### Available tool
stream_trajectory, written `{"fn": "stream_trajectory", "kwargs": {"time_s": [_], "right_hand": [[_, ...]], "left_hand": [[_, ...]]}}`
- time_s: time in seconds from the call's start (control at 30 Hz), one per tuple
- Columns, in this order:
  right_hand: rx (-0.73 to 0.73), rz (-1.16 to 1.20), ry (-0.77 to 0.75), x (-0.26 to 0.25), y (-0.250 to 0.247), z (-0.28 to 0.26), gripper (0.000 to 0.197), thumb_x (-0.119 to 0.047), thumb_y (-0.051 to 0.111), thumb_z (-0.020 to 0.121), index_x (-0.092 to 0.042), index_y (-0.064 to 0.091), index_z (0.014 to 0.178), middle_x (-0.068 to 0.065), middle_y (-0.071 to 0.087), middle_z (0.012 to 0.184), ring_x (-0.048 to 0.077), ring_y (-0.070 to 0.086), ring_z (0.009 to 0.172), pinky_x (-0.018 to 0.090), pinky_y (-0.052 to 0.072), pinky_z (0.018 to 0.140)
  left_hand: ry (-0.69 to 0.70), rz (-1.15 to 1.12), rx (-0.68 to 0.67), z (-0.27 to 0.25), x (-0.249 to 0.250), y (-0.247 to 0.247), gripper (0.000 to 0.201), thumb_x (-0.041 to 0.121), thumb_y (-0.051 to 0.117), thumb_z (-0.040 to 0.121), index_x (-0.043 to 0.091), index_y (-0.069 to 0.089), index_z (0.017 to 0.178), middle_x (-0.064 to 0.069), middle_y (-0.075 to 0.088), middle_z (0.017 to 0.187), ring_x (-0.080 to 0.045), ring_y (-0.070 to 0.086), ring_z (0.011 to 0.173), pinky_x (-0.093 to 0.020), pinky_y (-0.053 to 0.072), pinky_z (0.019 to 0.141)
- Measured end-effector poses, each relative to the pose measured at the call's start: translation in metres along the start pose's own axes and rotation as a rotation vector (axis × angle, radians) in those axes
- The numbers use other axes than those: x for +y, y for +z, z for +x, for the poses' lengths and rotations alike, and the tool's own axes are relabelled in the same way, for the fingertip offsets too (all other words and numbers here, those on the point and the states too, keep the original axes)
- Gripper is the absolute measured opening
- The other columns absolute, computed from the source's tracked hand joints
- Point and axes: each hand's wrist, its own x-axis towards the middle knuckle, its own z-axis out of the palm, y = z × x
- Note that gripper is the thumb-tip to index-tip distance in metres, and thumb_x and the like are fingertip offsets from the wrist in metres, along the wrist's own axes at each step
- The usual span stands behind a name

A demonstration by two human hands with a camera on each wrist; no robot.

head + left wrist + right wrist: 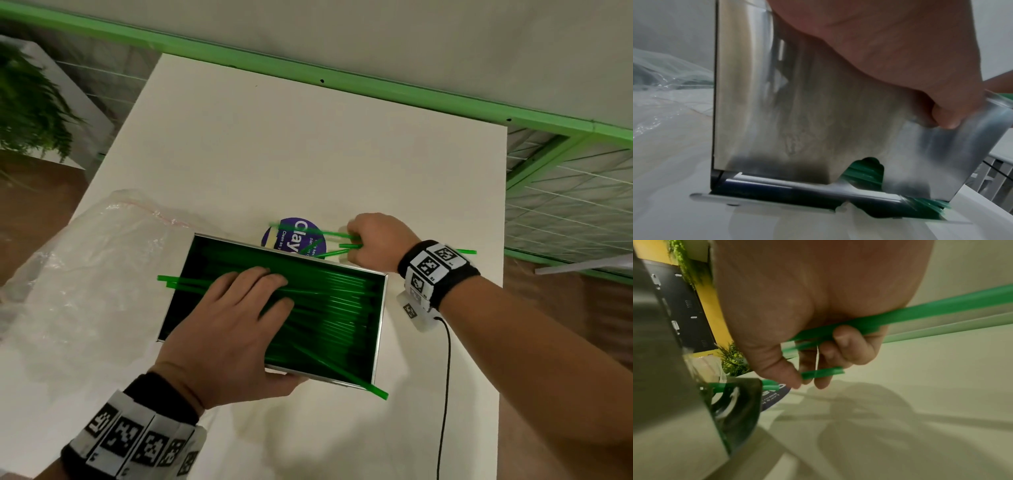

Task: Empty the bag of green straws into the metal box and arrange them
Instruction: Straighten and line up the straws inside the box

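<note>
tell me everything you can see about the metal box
The rectangular shiny metal box sits on the white table, open-topped and nearly full of green straws; some poke over its rims. Its end wall has a cut-out. The left hand lies on the straws, thumb on the near wall. A clear plastic bag lies beside it.

The metal box (383, 308) sits on the worktop (308, 154), with most of the straws (325, 298) lying lengthwise in it; a few poke out over its left end and its near right corner. The bag (85, 274) lies on the worktop just left of the box. Behind the box lies a round sticker (294, 236). The left hand (229, 329) rests on the straws in the box, thumb against the near wall. The right hand (373, 240), behind the box's far right corner, holds what looks like three or four loose straws (337, 235) over the sticker.
</note>
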Motion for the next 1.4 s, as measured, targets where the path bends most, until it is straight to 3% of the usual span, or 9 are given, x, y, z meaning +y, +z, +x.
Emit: {"fn": "stream_trajectory", "kwargs": {"time_s": [0.17, 0.3, 0.47, 0.6, 0.77, 0.93, 1.13, 1.23, 1.4], "right_hand": [[-0.045, -0.101, -0.002, 0.006, -0.001, -0.005, 0.019, -0.022, 0.065, 0.078, -0.021, 0.051, 0.092, -0.006, 0.052, 0.07, 0.022, 0.054, 0.068, 0.028, 0.035, 0.054], [-0.025, -0.075, -0.107, 0.0, 0.007, 0.002, 0.052, -0.031, 0.068, 0.085, -0.034, 0.045, 0.132, -0.003, 0.062, 0.081, 0.022, 0.06, 0.078, 0.032, 0.045, 0.063], [-0.125, -0.039, -0.2, -0.017, 0.013, 0.02, 0.077, -0.02, 0.065, 0.091, -0.047, 0.026, 0.151, 0.003, 0.066, 0.112, 0.022, 0.061, 0.097, 0.037, 0.052, 0.079], [-0.179, -0.005, -0.201, -0.022, 0.013, 0.026, 0.064, -0.018, 0.06, 0.094, -0.047, 0.037, 0.147, 0.003, 0.062, 0.119, 0.022, 0.058, 0.105, 0.039, 0.051, 0.086], [-0.135, -0.019, -0.2, -0.022, 0.014, 0.027, 0.022, -0.029, 0.062, 0.093, -0.03, 0.068, 0.114, -0.001, 0.059, 0.101, 0.023, 0.061, 0.095, 0.04, 0.052, 0.077], [0.039, -0.149, -0.217, -0.008, 0.01, 0.01, 0.022, -0.03, 0.059, 0.097, -0.021, 0.072, 0.112, 0.0, 0.042, 0.093, 0.02, 0.048, 0.077, 0.032, 0.036, 0.064], [0.097, -0.229, 0.058, 0.046, -0.014, -0.04, 0.024, -0.029, 0.057, 0.099, -0.015, 0.072, 0.112, 0.01, 0.047, 0.102, 0.025, 0.045, 0.071, 0.036, 0.039, 0.063], [0.113, -0.176, 0.213, 0.066, -0.027, -0.07, 0.027, -0.03, 0.052, 0.101, -0.01, 0.068, 0.111, 0.01, 0.046, 0.098, 0.031, 0.054, 0.073, 0.042, 0.05, 0.07], [0.216, 0.083, 0.353, 0.043, -0.057, -0.112, 0.027, -0.022, 0.051, 0.1, 0.002, 0.063, 0.096, 0.018, 0.058, 0.092, 0.033, 0.056, 0.08, 0.034, 0.039, 0.066]], "left_hand": [[0.004, -0.001, 0.014, 0.0, 0.0, 0.001, 0.081, 0.082, 0.058, 0.075, 0.01, 0.072, 0.11, -0.014, 0.065, 0.127, -0.04, 0.059, 0.123, -0.055, 0.047, 0.102], [0.007, 0.008, 0.023, 0.0, 0.0, 0.001, 0.081, 0.082, 0.06, 0.074, 0.01, 0.073, 0.109, -0.013, 0.066, 0.126, -0.039, 0.06, 0.122, -0.055, 0.048, 0.101], [0.018, 0.013, 0.038, 0.0, 0.0, 0.002, 0.079, 0.081, 0.06, 0.075, 0.01, 0.073, 0.109, -0.013, 0.066, 0.124, -0.039, 0.061, 0.121, -0.054, 0.048, 0.1], [0.025, 0.018, 0.058, 0.0, 0.0, 0.004, 0.078, 0.079, 0.061, 0.075, 0.01, 0.073, 0.108, -0.013, 0.066, 0.124, -0.039, 0.061, 0.12, -0.053, 0.048, 0.1], [0.034, 0.024, 0.07, -0.001, 0.0, 0.005, 0.078, 0.079, 0.061, 0.075, 0.01, 0.072, 0.108, -0.013, 0.066, 0.124, -0.039, 0.06, 0.12, -0.053, 0.048, 0.099], [0.042, 0.03, 0.071, 0.0, -0.001, 0.005, 0.078, 0.08, 0.06, 0.076, 0.01, 0.071, 0.109, -0.012, 0.065, 0.125, -0.038, 0.059, 0.121, -0.053, 0.047, 0.101], [0.082, 0.039, 0.128, -0.001, -0.003, 0.007, 0.077, 0.078, 0.058, 0.077, 0.009, 0.071, 0.109, -0.012, 0.065, 0.123, -0.037, 0.059, 0.118, -0.052, 0.045, 0.101], [0.096, 0.052, 0.131, 0.0, -0.004, 0.009, 0.079, 0.08, 0.056, 0.077, 0.009, 0.071, 0.11, -0.012, 0.065, 0.123, -0.037, 0.059, 0.117, -0.054, 0.043, 0.103], [0.104, 0.071, 0.082, -0.001, -0.006, 0.008, 0.086, 0.089, 0.042, 0.08, 0.016, 0.071, 0.115, -0.007, 0.064, 0.126, -0.03, 0.058, 0.117, -0.055, 0.038, 0.109]]}}
